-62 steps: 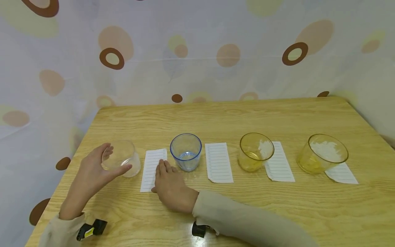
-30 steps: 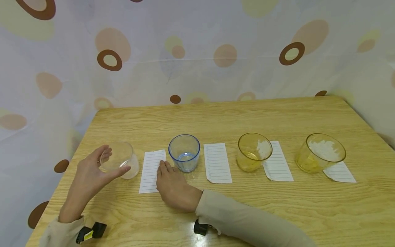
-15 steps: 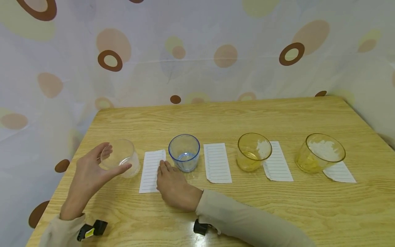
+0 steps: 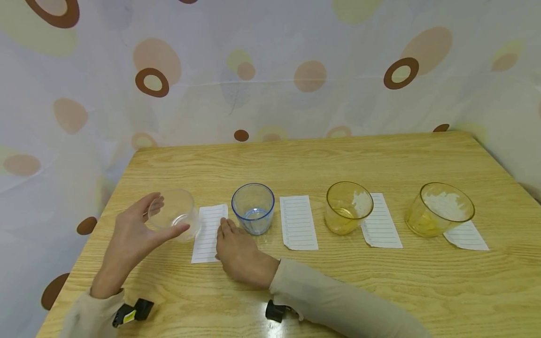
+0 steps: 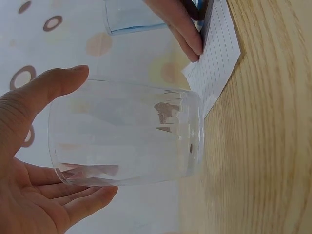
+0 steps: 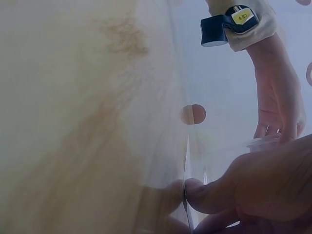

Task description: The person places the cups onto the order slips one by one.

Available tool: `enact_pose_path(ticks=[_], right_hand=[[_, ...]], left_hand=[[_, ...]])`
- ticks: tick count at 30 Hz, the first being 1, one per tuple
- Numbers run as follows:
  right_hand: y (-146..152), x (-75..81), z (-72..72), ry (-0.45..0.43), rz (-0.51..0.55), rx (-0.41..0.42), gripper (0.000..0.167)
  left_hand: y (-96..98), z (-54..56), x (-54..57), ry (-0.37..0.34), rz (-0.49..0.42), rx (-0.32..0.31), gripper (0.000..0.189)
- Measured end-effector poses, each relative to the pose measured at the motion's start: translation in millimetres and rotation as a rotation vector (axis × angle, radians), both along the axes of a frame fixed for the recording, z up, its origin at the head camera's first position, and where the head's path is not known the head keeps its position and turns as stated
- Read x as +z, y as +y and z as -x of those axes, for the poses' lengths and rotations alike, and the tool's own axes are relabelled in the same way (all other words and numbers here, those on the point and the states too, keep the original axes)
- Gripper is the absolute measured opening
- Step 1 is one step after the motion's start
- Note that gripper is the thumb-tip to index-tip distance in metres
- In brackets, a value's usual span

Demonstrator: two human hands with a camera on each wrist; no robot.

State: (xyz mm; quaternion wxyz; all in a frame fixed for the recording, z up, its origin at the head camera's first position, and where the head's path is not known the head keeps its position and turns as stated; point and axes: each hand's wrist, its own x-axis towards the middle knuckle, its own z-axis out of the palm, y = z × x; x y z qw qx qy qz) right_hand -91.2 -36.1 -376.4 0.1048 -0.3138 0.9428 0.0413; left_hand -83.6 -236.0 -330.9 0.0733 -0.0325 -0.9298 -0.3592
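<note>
My left hand (image 4: 137,234) grips a clear glass cup (image 4: 175,209) between thumb and fingers on opposite sides near the rim. Upright in the head view, the cup overlaps the left edge of a lined paper slip (image 4: 204,241). In the left wrist view the cup's base (image 5: 195,131) is close to the tabletop; whether it touches I cannot tell. My right hand (image 4: 243,256) presses that slip's right side with extended fingers, and its thumb (image 6: 204,195) touches the paper in the right wrist view. Just beyond the right fingertips stands a blue-rimmed glass cup (image 4: 253,209).
A second lined slip (image 4: 298,223) lies right of the blue cup. Farther right are a yellow cup (image 4: 344,220) beside a third slip (image 4: 382,225), and another yellow cup (image 4: 422,220) with white material visible in it, partly over a fourth slip (image 4: 469,237). A patterned cloth (image 4: 270,103) hangs behind the table.
The left hand has shifted right with the clear cup, bringing it over the first slip's left edge. The right hand stays on the paper, almost unmoved.
</note>
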Motion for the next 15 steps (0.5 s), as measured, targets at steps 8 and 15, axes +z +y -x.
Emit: enact_pose_path(ticks=[8, 15], right_hand=[[0.4, -0.8, 0.2, -0.012, 0.02, -0.019, 0.059], [0.2, -1.4, -0.3, -0.02, 0.039, -0.023, 0.058]], left_hand=[[8.0, 1.9, -3.0, 0.006, 0.0, -0.019, 0.089], [11.3, 2.7, -4.3, 0.024, 0.009, -0.035, 0.087]])
